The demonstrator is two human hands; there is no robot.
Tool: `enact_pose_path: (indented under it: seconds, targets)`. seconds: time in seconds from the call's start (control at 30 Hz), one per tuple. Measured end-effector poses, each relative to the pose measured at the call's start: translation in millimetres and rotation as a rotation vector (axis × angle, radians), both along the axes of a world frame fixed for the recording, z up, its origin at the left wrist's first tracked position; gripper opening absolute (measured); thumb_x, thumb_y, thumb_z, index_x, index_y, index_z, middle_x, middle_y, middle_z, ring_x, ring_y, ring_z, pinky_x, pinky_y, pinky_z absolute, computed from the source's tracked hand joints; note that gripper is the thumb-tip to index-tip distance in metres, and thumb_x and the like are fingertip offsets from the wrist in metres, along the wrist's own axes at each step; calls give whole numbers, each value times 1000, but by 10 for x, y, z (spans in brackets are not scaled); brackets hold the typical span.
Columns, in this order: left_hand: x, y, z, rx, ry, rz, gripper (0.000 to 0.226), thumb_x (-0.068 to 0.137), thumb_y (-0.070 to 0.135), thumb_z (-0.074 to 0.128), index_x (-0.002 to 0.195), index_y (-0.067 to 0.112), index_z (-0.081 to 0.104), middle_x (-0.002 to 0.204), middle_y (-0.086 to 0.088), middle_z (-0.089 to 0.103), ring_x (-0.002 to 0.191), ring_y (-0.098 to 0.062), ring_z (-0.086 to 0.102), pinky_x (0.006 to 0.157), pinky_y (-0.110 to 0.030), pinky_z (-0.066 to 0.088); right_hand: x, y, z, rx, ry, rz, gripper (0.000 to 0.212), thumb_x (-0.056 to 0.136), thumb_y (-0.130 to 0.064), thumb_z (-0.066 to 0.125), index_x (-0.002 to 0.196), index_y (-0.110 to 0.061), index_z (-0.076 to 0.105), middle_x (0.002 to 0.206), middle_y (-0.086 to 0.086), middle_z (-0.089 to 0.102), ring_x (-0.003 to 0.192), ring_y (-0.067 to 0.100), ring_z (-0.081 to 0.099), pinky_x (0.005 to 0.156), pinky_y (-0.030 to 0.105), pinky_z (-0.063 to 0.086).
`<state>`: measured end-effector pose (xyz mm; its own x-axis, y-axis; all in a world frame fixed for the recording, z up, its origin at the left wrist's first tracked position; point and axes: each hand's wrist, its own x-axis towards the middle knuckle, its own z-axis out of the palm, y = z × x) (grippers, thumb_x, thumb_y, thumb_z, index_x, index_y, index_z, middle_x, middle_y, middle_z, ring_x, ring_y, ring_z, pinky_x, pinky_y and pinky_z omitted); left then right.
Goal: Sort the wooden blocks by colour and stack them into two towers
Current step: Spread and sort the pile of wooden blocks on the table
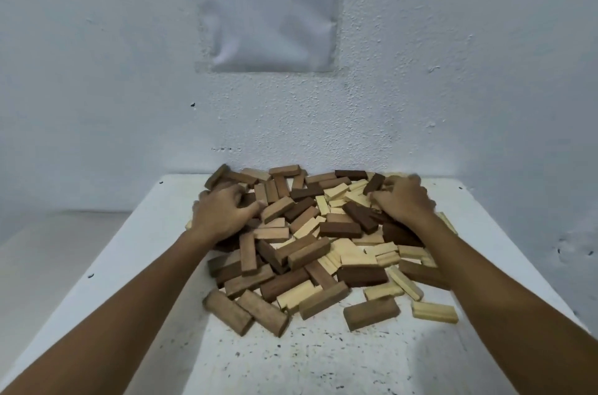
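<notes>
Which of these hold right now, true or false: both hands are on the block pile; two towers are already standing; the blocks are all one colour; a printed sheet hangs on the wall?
1. Both the left hand and the right hand rest on the block pile. True.
2. Two towers already stand. False: the blocks lie in one loose heap on the white table.
3. The blocks are all one colour. False: brown and pale blocks are mixed.
4. A printed sheet hangs on the wall. True.
</notes>
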<state>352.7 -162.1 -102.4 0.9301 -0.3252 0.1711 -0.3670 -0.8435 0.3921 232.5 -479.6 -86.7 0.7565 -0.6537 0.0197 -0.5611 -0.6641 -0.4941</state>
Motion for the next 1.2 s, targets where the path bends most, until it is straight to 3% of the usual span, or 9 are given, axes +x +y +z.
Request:
enact_pose_path:
  seconds: [0.17,0.3,0.4,0.5,0.63,0.73,0.87,1.0,1.2]
  targets:
    - [-108,-61,18,4,-231,-281,68,77,68,31,99,21,74,104,1,71,111,-28,55,89,-38,44,-43,272,-85,-170,-246,315,25,86,-21,65,110,-17,71,131,7,55,119,29,53,98,41,44]
    - [-289,-80,198,16,-88,-492,57,85,59,41,110,18,70,113,0,68,112,-19,57,91,-35,46,-150,523,-27,-55,-280,602,24,90,-15,58,111,-12,71,134,5,58,120,25,56,98,43,47]
    - [-532,73,344,-38,-96,-554,78,76,78,47,125,19,64,132,1,59,132,-15,42,107,-36,38,-489,671,134,-20,-288,667,48,85,-51,55,127,-30,61,146,-5,47,136,18,39,110,49,37]
    - [-873,439,351,66,-88,-683,102,60,92,52,144,34,41,156,10,28,148,-10,9,118,-36,11,-1071,666,162,-226,23,794,101,59,-94,41,148,-53,14,161,-16,-8,147,11,-14,118,47,-5]
    - [-1141,762,-13,145,-85,-606,127,49,95,58,153,40,11,162,12,-11,146,-11,-24,117,-45,-9,-1609,543,-91,-337,283,713,120,47,-104,31,139,-55,-27,149,-13,-42,131,15,-49,112,49,-25]
    - [-1157,666,-170,114,-69,-519,124,48,98,53,149,48,1,162,13,-11,148,-13,-20,119,-50,-10,-1528,588,-196,-336,239,648,113,48,-105,21,142,-56,-20,158,-11,-25,141,20,-37,117,52,-15]
    - [-1133,520,-165,31,-158,-418,113,51,98,46,148,45,26,160,10,21,150,-20,7,117,-52,-7,-1313,657,-185,-319,64,657,108,55,-100,26,149,-46,24,158,-15,18,149,16,2,119,47,1]
    - [-1092,397,-94,-125,-299,-424,89,62,92,48,127,32,63,132,13,58,128,-10,43,114,-47,11,-1064,533,-231,-95,-328,540,66,78,-78,43,113,-29,70,114,-17,64,113,8,55,101,48,37]
    - [-719,-13,107,-250,-239,-311,56,76,74,53,81,24,77,90,7,67,86,-10,58,78,-39,50,-560,629,-93,-316,-278,401,38,87,-55,61,86,-17,69,84,-5,61,81,15,57,80,33,37]
